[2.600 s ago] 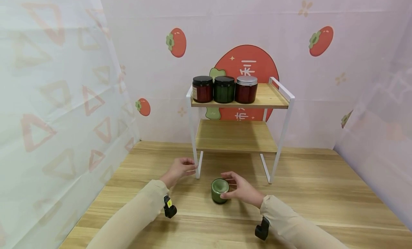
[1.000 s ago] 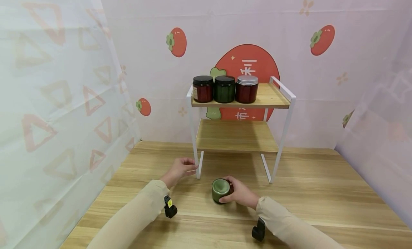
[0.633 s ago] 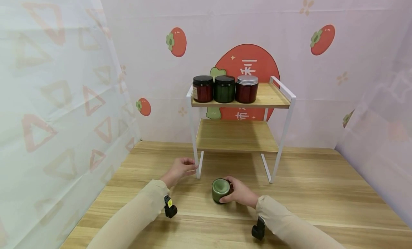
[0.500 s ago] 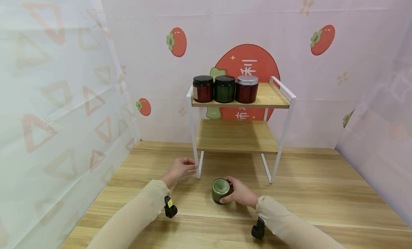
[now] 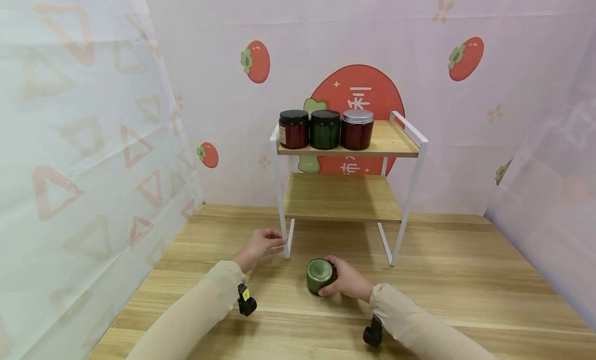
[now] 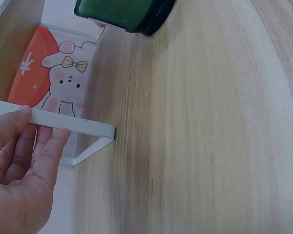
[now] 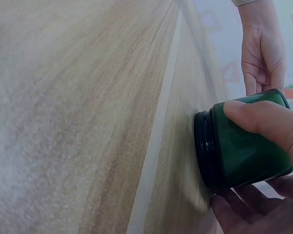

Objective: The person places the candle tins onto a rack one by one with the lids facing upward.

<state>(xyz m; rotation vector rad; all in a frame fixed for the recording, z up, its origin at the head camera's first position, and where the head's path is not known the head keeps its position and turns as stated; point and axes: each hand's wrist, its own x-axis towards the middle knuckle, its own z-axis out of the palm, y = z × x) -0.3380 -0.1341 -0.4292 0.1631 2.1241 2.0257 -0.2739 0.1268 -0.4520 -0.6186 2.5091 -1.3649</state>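
Note:
A green glass jar [image 5: 319,276] stands upside down on the table, its dark lid against the wood in the right wrist view. My right hand [image 5: 348,280] grips it from the right, thumb [image 7: 254,117] on one side and fingers curled round the other. My left hand [image 5: 261,246] holds the front left leg [image 6: 73,123] of a small two-tier shelf near its foot. In the left wrist view the thumb lies on the white leg and some fingers pass behind it. Part of the green jar [image 6: 122,12] shows at the top there.
The shelf has an upper board [image 5: 391,138] and a lower board [image 5: 342,197]. On the upper one stand a dark red jar [image 5: 294,132] with a black lid, a green jar [image 5: 325,132] and a red jar [image 5: 357,133] with a silver lid. Printed cloth [image 5: 223,101] hangs behind the table [image 5: 447,267].
My right hand's fingers, spread loosely beside the jar at first, have closed in against it. The jar has hardly moved. My left hand stays at the leg.

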